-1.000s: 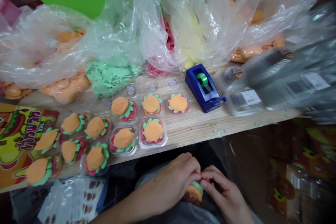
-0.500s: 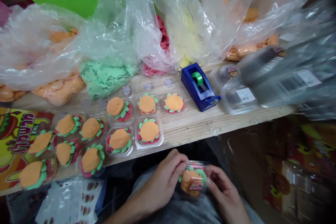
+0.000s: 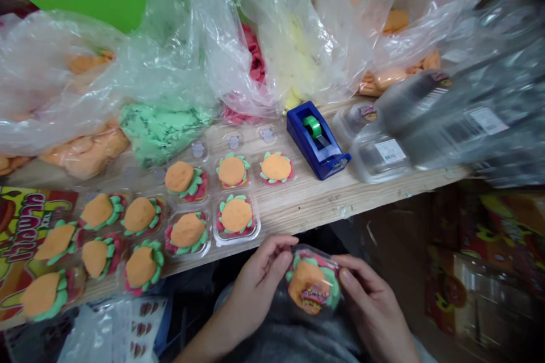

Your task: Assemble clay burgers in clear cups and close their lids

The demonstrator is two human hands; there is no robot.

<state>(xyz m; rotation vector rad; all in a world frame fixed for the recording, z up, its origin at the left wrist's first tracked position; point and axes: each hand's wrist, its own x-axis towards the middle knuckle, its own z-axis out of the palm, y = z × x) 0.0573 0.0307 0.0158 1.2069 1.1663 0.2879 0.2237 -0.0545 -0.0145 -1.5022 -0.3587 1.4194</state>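
Observation:
Both hands hold one clear plastic cup with a burger-shaped candy [image 3: 313,286] over my lap, below the table's front edge. My left hand [image 3: 255,289] pinches its left rim with thumb and fingers. My right hand [image 3: 374,309] grips its right side. The candy has an orange top, green frills and a coloured sticker on the lid. Several open cups with the same orange-topped candies [image 3: 236,218] sit in rows on the wooden table [image 3: 323,201] just beyond my hands.
A blue tape dispenser [image 3: 317,139] stands right of the cups. Clear bags of green [image 3: 159,127], orange, red and yellow pieces line the back. Empty clear cups [image 3: 377,153] lie at right, a printed burger box [image 3: 25,221] at left, cartons below right.
The cup was low and end-on between my fingers; it has been lifted and turned so its stickered lid faces me. The view has drifted slightly right.

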